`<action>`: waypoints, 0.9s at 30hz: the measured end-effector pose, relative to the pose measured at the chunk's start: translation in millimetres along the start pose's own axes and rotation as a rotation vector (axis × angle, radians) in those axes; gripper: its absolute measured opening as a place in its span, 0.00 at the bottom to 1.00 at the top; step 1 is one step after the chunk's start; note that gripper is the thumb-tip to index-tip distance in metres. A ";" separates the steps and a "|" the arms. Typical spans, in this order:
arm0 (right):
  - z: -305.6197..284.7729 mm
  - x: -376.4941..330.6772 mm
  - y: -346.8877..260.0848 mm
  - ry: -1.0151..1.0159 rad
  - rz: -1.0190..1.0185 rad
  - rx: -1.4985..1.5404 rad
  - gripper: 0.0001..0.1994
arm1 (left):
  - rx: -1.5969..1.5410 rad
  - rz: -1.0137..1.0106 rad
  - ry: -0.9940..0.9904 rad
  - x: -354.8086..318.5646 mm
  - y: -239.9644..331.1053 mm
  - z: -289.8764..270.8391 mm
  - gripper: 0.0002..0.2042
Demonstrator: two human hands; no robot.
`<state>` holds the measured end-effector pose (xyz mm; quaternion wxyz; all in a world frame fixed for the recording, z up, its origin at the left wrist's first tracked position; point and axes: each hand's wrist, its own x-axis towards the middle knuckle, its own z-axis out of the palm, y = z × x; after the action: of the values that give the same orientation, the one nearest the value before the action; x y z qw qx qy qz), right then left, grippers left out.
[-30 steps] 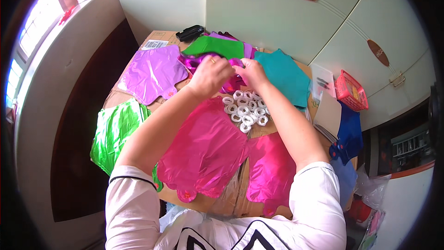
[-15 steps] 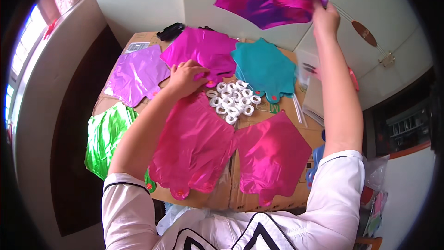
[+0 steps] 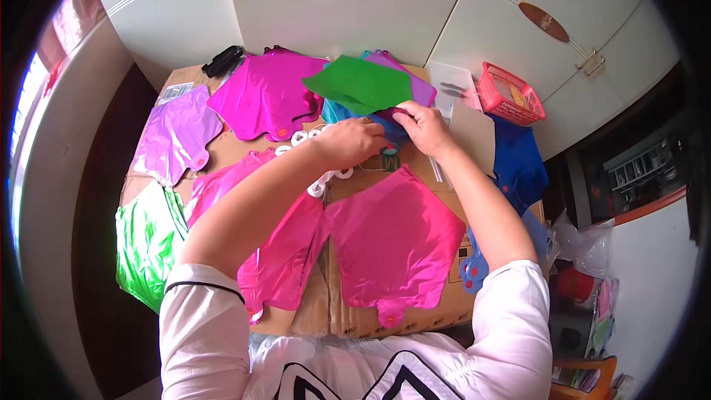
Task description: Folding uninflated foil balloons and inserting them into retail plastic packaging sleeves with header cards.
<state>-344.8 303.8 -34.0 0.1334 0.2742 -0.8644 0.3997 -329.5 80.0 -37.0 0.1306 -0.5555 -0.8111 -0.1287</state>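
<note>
Here's the right hand [image 3: 427, 130], thumb and fingers pinching the dark lower edge of a stack of thin, flat sheets, green uppermost [image 3: 361, 84]; that stack sits over a shiny teal-blue foil sheet [image 3: 336, 112] at the cardboard's [image 3: 315, 310] far side. The left hand [image 3: 351, 141] curls just beside it, its grip impossible to tell. Over to the containers: a red lattice-sided plastic basket [image 3: 509, 112] holds something yellowish [image 3: 512, 92], its kind unclear. Just left of it, a shallow, translucent whitish tray [image 3: 447, 72] carries slim dark items [image 3: 452, 90], too small to name. White rings [image 3: 317, 190] peek out around the left forearm, a glossy pink foil sheet [image 3: 396, 241] lying nearer the body.
</note>
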 end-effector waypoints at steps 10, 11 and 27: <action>0.9 -4.6 17.1 -0.019 0.106 0.139 0.09 | 0.009 -0.006 -0.048 13.6 2.3 4.4 0.15; 1.5 -4.3 16.8 -0.028 0.117 0.128 0.10 | 0.078 0.034 -0.090 12.8 0.3 5.6 0.15; 0.1 -4.2 17.6 -0.045 0.136 0.100 0.11 | 0.066 -0.020 0.013 17.8 0.4 7.8 0.14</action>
<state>-351.7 314.6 -46.9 0.0728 0.2300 -0.8628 0.4443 -335.9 98.4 -37.9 0.1528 -0.5420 -0.8195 -0.1065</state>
